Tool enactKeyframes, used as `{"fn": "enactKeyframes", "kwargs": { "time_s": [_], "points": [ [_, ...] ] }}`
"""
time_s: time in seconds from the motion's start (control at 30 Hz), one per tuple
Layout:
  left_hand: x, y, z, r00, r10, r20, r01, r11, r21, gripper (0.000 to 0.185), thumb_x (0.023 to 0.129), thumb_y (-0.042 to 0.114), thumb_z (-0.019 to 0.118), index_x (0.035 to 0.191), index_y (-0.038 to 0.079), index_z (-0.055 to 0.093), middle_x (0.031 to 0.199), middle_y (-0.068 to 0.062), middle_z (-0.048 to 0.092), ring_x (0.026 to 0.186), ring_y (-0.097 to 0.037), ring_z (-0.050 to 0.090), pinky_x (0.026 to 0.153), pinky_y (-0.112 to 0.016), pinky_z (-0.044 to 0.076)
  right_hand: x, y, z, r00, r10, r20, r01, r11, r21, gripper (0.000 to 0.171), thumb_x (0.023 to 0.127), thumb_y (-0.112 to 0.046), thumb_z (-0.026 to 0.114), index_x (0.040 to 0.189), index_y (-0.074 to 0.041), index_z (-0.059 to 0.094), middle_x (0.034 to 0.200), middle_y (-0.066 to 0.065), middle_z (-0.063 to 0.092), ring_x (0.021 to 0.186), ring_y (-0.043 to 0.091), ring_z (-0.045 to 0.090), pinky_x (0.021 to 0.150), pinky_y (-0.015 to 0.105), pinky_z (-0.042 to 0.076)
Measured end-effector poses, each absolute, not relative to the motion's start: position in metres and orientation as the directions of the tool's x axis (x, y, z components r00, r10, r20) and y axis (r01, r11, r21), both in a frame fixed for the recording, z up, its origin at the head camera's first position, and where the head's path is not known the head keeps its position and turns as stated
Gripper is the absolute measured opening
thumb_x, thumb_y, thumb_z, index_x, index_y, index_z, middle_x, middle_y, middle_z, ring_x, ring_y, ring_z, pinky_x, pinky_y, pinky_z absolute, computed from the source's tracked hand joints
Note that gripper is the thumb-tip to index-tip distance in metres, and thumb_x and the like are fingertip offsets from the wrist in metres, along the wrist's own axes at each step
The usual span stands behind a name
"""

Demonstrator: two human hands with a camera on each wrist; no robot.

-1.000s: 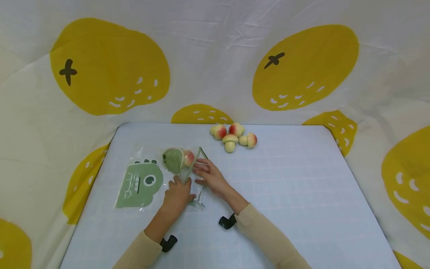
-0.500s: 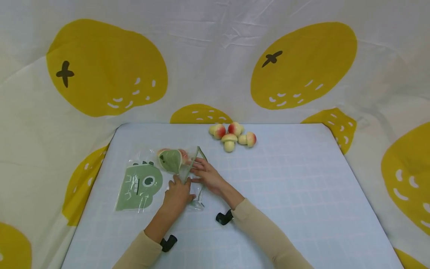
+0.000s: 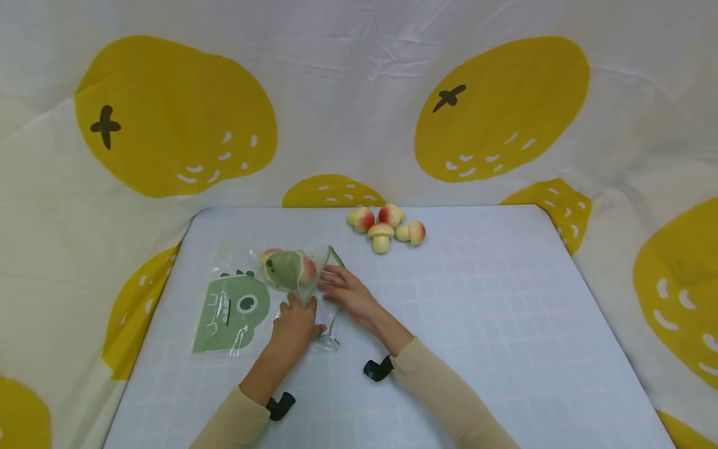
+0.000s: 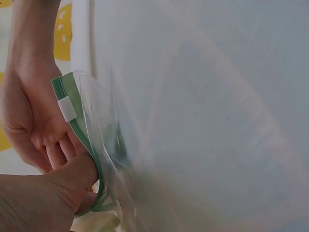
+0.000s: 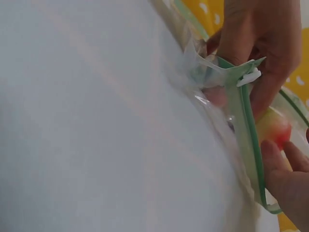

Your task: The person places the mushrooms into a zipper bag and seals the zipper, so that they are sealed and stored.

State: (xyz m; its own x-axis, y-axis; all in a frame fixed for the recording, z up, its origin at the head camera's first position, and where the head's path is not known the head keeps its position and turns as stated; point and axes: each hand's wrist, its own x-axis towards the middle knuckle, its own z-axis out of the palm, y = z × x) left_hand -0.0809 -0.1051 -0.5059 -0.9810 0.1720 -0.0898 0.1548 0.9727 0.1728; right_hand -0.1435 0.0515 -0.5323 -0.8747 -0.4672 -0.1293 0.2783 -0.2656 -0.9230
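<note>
On the pale blue mat [image 3: 477,312], both hands meet at the mouth of a clear zip bag [image 3: 314,293] with a green zipper strip. The left hand [image 3: 294,324] pinches the near edge of the opening, fingers curled around the strip; the right hand [image 3: 348,292] holds the opposite edge, its fingers bent at the rim. Just beyond the fingertips, inside the bag, sit a green printed patch and a peach-coloured mushroom [image 3: 307,269]. Left of the left hand lies a flat dinosaur bag [image 3: 230,310]. Well beyond the right fingers, four loose mushrooms [image 3: 386,226] cluster together.
</note>
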Motion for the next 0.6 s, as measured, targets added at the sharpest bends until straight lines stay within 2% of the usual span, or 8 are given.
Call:
{"fn": "enactKeyframes", "kwargs": {
  "time_s": [0.2, 0.6],
  "points": [
    [-0.083, -0.106, -0.507, -0.977, 0.172, -0.124, 0.15, 0.975, 0.166, 0.068, 0.08, 0.036, 0.085, 0.13, -0.002, 0.06, 0.125, -0.048, 0.045, 0.101, -0.058, 0.056, 0.068, -0.061, 0.054, -0.138, 0.067, -0.524, -0.888, -0.453, -0.086, 0.231, -0.276, -0.933, 0.054, 0.099, 0.009, 0.049, 0.15, 0.003, 0.034, 0.147, 0.025, 0.046, 0.134, 0.037, 0.047, 0.099, 0.036, 0.047],
    [-0.081, -0.107, -0.509, -0.978, 0.193, -0.077, 0.179, 0.971, 0.159, 0.067, 0.078, 0.037, 0.086, 0.127, -0.002, 0.061, 0.121, -0.048, 0.048, 0.097, -0.057, 0.058, 0.064, -0.06, 0.055, -0.131, 0.105, -0.507, -0.915, -0.403, -0.015, 0.125, -0.249, -0.96, 0.049, 0.102, -0.002, 0.053, 0.148, 0.003, 0.037, 0.144, 0.03, 0.047, 0.131, 0.039, 0.049, 0.1, 0.038, 0.047]
  ]
}}
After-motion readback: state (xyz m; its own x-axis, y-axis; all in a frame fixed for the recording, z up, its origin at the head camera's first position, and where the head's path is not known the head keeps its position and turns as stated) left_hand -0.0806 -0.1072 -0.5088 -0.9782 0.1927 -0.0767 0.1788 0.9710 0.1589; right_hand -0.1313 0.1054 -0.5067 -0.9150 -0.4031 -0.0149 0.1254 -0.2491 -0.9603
